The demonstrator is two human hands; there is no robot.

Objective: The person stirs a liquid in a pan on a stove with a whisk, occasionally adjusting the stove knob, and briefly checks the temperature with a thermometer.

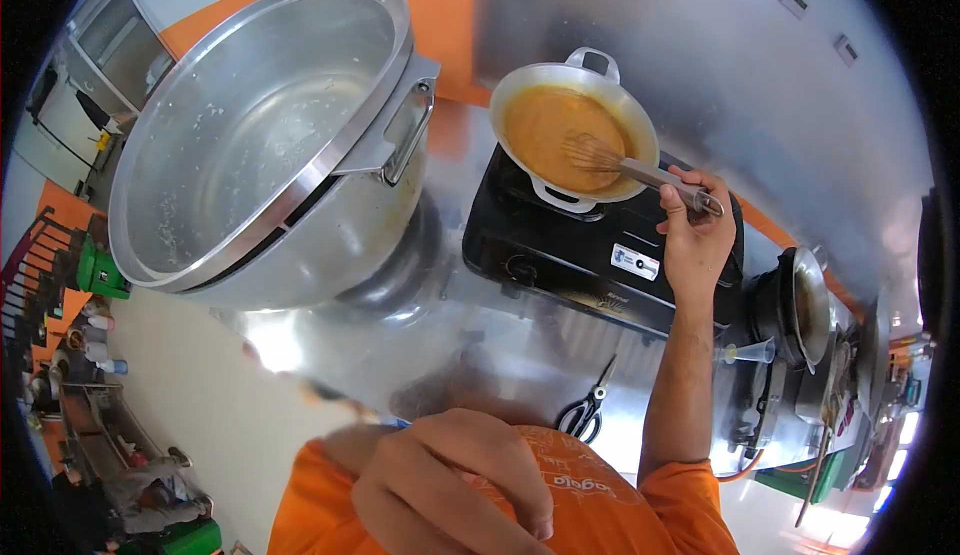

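Note:
My right hand (697, 240) grips the handle of a wire whisk (650, 173). The whisk's wires dip into an orange-brown sauce (560, 120) in a two-handled metal wok (519, 77). This wok rests on a black gas stove (560, 275). Close to the camera, in front of my chest, is my left hand (450, 480) with its fingers curled in. Nothing shows in those fingers. A pair of black-handled scissors (588, 407) lies on the steel counter between my body and the stove.
A very large metal pot (350, 205) stands left of the stove, with white bits on its inner wall. Right of the stove are another pan (812, 305) and a clear funnel (752, 352). The steel counter (480, 345) ends near my body. A green bin (100, 270) is far left.

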